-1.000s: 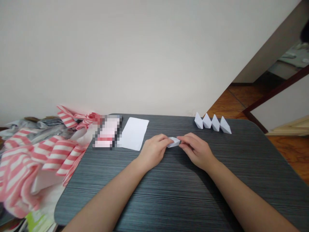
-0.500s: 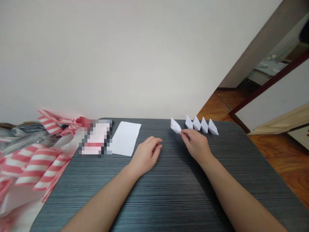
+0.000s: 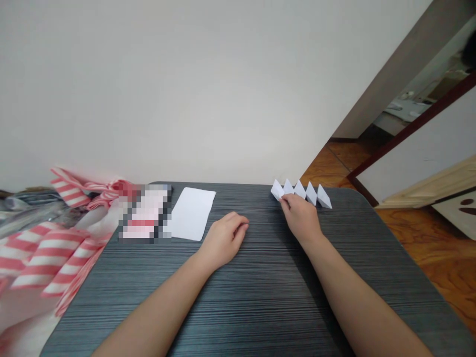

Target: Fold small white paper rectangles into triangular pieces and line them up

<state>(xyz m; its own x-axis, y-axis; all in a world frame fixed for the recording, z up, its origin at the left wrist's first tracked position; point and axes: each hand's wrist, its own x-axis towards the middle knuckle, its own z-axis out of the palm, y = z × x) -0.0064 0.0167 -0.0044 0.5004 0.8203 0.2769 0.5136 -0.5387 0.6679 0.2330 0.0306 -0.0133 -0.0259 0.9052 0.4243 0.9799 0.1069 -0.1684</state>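
Observation:
Between the thumb and fingertips of my right hand (image 3: 300, 218) is a white folded paper boat (image 3: 276, 189), gripped by its near end. It stands at the left end of a row of similar paper boats (image 3: 324, 197) by the table's back edge. My fingers partly cover the lower parts of the neighbouring boats. Whether the held boat touches the tabletop I cannot tell. My left hand (image 3: 223, 239) rests on the dark table (image 3: 238, 302), fingers curled together and thumb against them, with nothing visible inside. Just left of it lies a stack of white paper (image 3: 191, 213).
A blurred-out phone-like object (image 3: 147, 212) lies left of the paper. Red-and-white striped cloth (image 3: 61, 253) is heaped beyond the table's left edge. A pale wall (image 3: 208, 89) rises behind the table, and wooden floor (image 3: 420, 233) shows to the right.
My right hand has brought the paper boat rightward, up against the row's left end. The fingers of my left hand have drawn closer together; that hand has stayed in place.

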